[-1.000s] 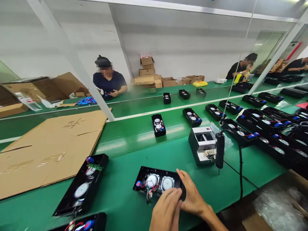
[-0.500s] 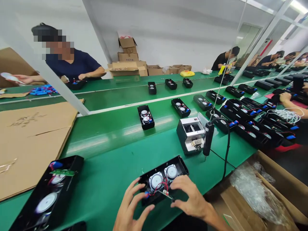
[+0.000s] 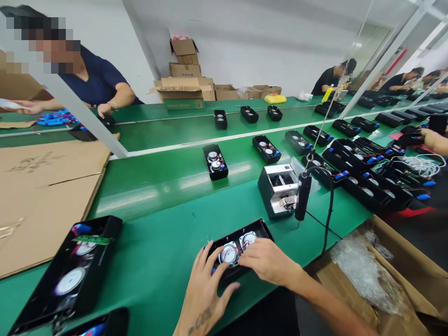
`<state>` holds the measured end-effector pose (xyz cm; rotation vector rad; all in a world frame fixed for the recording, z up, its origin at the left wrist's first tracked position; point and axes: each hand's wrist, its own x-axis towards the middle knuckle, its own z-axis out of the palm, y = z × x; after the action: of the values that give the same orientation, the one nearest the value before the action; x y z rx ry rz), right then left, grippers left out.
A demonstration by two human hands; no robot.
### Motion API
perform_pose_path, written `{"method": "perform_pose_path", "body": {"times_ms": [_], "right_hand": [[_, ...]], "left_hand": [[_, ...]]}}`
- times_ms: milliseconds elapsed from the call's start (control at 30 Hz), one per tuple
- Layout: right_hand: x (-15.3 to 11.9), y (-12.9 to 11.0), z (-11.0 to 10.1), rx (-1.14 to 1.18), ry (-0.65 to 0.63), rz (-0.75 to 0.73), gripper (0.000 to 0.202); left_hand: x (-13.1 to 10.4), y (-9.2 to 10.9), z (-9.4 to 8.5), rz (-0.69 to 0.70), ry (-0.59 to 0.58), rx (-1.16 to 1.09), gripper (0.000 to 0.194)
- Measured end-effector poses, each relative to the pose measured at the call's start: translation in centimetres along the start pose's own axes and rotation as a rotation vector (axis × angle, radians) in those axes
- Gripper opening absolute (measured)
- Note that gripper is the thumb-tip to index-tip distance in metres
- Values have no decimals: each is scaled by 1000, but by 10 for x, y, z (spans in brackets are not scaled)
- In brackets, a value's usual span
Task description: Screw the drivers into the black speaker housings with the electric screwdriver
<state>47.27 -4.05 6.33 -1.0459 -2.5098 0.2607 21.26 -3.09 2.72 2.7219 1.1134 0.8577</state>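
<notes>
A black speaker casing (image 3: 263, 227) lies in front of me, with two round white-coned speakers (image 3: 229, 253) and red wires inside. My left hand (image 3: 209, 284) is open, its fingers spread over the casing's near left corner and its thumb apart. My right hand (image 3: 268, 262) is closed in a pinch over the inside of the casing, beside the wires between the speakers. What its fingertips hold is hidden. A sliver of green board shows below the left speaker.
An electric screwdriver (image 3: 303, 196) hangs beside a metal-and-black screw feeder (image 3: 276, 196). Another open casing (image 3: 100, 266) with a green board stands at left, near a cardboard sheet (image 3: 45, 196). Several casings (image 3: 371, 186) crowd the right. Co-workers sit around the line; an open carton (image 3: 402, 261) stands lower right.
My right hand has moved in over the casing and closed its fingers near the wires. The small board and its connectors, earlier raised near that hand, now sit lower, mostly covered.
</notes>
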Motion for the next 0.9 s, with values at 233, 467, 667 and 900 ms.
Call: {"method": "perform_pose_path", "body": {"times_ms": [233, 467, 667, 900], "right_hand": [[16, -2, -1, 46, -333, 7, 28], [17, -13, -11, 46, -355, 83, 20], [12, -12, -2, -47, -355, 30, 22], [48, 5, -17, -12, -381, 152, 26]], "left_hand": [[-2, -6, 19, 38, -117, 96, 47], [4, -6, 20, 68, -208, 59, 46], [8, -5, 21, 76, -218, 26, 45], [66, -35, 1, -61, -495, -282, 14]]}}
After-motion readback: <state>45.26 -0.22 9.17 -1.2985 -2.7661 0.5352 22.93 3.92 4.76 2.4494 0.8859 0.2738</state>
